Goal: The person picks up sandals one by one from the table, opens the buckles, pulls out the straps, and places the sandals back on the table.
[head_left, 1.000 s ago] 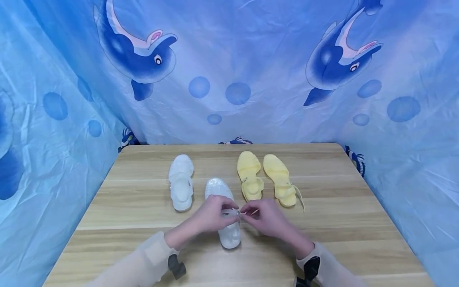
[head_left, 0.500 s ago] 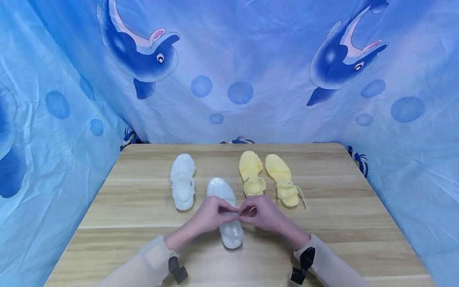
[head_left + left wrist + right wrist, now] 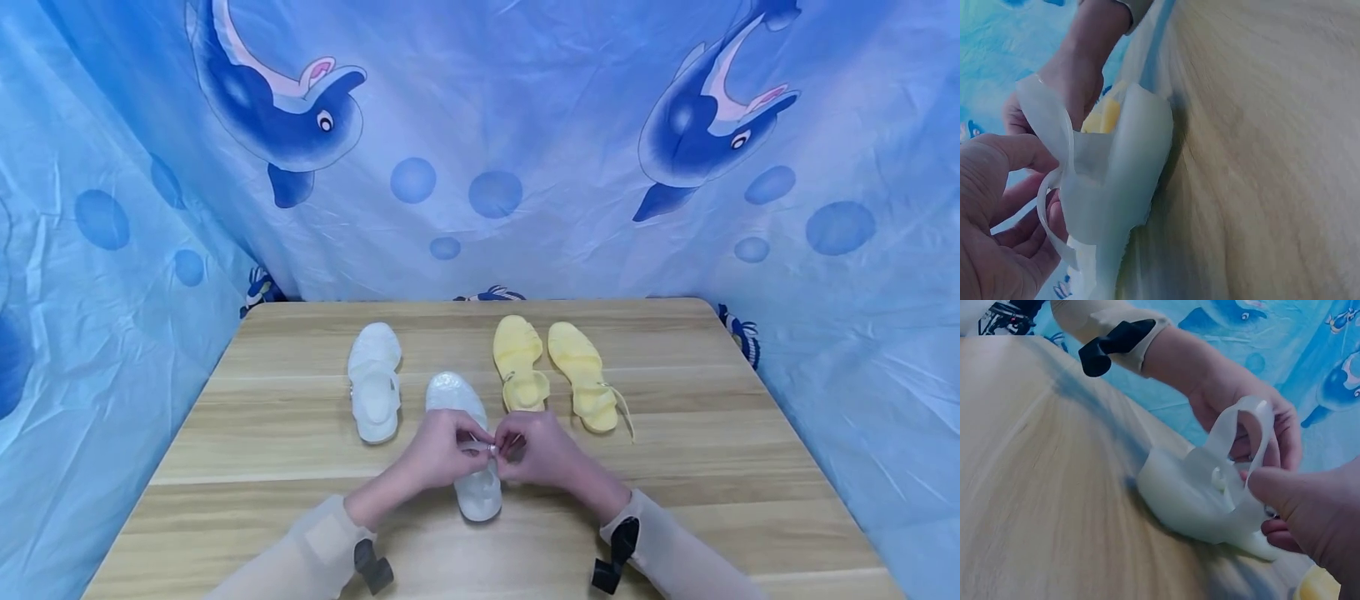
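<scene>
Translucent white jelly sandal [image 3: 478,495] under inspection: I find it on the wood-grain table [image 3: 675,517], beneath and between the hands. The left hand [image 3: 438,450] pinches its ankle strap [image 3: 1046,115] between thumb and forefinger; the right hand [image 3: 540,450] pinches the same strap from the opposite side, fingertips at a small buckle [image 3: 492,448].

Progress, in my judgement: strap and buckle are together, but closure is unconfirmed. Fingers cover the join, so I cannot tell whether it is fastened. Beyond the left hand and to its left, the second white sandal [image 3: 375,392] lies untouched; its fastening I cannot verify. Beyond the right hand lie the left yellow sandal [image 3: 517,354] and right yellow sandal [image 3: 577,358]; the latter's strap trails loose, so I rate that one unfastened.

Orientation: the held sandal's toe points forward past the left hand; its heel sits nearer than both hands. Its long axis runs near to far, the far end leaning left.
</scene>
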`<state>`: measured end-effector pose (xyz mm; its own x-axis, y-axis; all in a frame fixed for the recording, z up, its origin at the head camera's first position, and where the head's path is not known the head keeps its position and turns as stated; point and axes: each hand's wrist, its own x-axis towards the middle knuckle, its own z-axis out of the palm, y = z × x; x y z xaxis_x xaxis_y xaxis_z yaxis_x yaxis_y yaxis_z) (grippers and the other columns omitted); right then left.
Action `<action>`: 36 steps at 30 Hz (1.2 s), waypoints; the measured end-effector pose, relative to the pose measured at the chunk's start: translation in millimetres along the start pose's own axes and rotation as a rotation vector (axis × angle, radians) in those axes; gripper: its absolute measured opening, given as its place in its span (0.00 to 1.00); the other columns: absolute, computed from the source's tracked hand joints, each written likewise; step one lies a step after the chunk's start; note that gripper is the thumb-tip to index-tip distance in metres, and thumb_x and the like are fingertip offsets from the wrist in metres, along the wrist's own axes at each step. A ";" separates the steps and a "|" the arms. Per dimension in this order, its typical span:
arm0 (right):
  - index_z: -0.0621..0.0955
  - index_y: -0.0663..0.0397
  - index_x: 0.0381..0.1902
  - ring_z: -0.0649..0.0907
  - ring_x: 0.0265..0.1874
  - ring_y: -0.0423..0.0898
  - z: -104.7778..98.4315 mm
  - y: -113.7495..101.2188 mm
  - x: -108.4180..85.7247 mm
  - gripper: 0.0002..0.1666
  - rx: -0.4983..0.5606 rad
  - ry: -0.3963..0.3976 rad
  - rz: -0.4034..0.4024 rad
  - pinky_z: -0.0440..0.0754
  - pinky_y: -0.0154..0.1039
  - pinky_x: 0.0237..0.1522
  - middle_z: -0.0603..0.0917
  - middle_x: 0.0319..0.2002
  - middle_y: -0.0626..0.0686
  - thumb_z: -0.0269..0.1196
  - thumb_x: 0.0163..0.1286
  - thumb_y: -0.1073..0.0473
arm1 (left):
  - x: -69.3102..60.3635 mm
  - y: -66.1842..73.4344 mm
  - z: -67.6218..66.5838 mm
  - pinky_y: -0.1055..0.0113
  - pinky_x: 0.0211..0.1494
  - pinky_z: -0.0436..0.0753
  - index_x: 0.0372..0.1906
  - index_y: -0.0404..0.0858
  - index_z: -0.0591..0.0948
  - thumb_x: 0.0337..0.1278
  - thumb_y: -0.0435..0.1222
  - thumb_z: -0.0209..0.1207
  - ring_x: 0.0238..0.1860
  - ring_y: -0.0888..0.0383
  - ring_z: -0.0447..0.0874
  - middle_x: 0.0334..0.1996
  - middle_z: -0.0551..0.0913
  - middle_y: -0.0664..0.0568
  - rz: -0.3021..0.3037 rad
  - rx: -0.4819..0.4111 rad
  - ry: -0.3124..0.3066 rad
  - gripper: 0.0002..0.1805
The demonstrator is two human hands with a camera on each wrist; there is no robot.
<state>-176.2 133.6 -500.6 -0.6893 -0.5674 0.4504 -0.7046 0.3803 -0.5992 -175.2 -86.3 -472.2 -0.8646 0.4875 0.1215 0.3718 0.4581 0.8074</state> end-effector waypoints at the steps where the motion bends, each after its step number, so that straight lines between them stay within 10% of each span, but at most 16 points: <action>1: 0.84 0.53 0.32 0.88 0.30 0.32 1.5 1.2 -0.8 0.13 -0.008 0.013 -0.013 0.86 0.21 0.34 0.89 0.31 0.48 0.75 0.49 0.69 | -0.3 0.9 0.6 0.75 0.41 0.87 0.35 0.40 0.93 0.45 0.27 0.75 0.37 0.61 0.89 0.34 0.93 0.52 -0.001 0.002 0.000 0.10; 12: 0.89 0.47 0.40 0.91 0.36 0.37 -13.6 2.2 -6.5 0.07 0.277 -0.142 0.312 0.92 0.34 0.42 0.93 0.37 0.48 0.77 0.66 0.58 | -4.8 -3.5 0.9 0.73 0.51 0.88 0.40 0.43 0.94 0.57 0.35 0.77 0.43 0.60 0.93 0.36 0.95 0.55 0.020 -0.005 -0.004 0.07; 23: 0.85 0.52 0.35 0.90 0.36 0.34 -5.4 1.8 -0.5 0.11 0.203 -0.119 0.191 0.91 0.31 0.39 0.90 0.35 0.50 0.74 0.57 0.70 | -1.2 -1.6 -1.7 0.74 0.44 0.88 0.35 0.45 0.94 0.50 0.33 0.77 0.36 0.66 0.90 0.31 0.94 0.58 -0.027 0.032 0.002 0.06; 36: 0.90 0.48 0.38 0.91 0.39 0.38 -8.3 4.3 -0.1 0.02 0.348 -0.147 0.319 0.92 0.36 0.43 0.93 0.38 0.49 0.74 0.69 0.58 | 0.9 -7.8 -1.1 0.73 0.46 0.88 0.33 0.44 0.93 0.51 0.32 0.77 0.36 0.65 0.90 0.31 0.93 0.56 -0.008 -0.021 -0.015 0.05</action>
<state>-180.5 141.4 -497.8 -0.8125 -0.5694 0.1252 -0.3468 0.2996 -0.8888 -179.3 -90.3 -477.7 -0.8621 0.4954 0.1063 0.3577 0.4465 0.8202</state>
